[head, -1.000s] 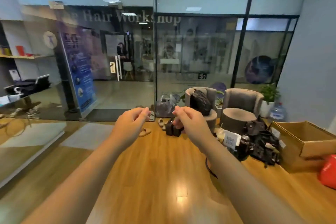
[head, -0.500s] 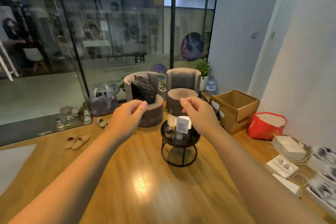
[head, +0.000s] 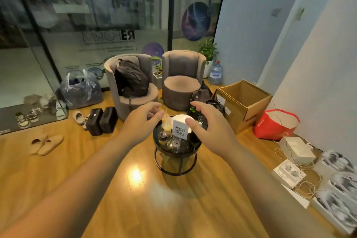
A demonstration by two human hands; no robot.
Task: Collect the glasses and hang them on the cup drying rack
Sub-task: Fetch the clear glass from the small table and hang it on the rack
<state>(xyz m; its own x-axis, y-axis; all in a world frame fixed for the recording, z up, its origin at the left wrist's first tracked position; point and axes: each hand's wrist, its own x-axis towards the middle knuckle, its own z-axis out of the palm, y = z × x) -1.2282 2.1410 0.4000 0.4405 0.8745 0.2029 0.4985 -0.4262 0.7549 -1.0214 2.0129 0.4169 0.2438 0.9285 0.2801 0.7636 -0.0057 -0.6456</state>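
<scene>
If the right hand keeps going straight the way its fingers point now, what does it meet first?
Probably the white QR-code card on the round black side table. The right hand is open, fingers pointing left toward the card and the white plate behind it. Depth is unclear, so it may pass above them.

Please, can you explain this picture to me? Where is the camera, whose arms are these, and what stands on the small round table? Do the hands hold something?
The camera sits on a person's head and looks forward and down, so the arms are that person's own. The left hand and right hand reach out open and empty. Below them stands a small round black table. On it are a clear glass, a white card with a square code, a small jar and a yellowish cup. No drying rack is visible.
</scene>
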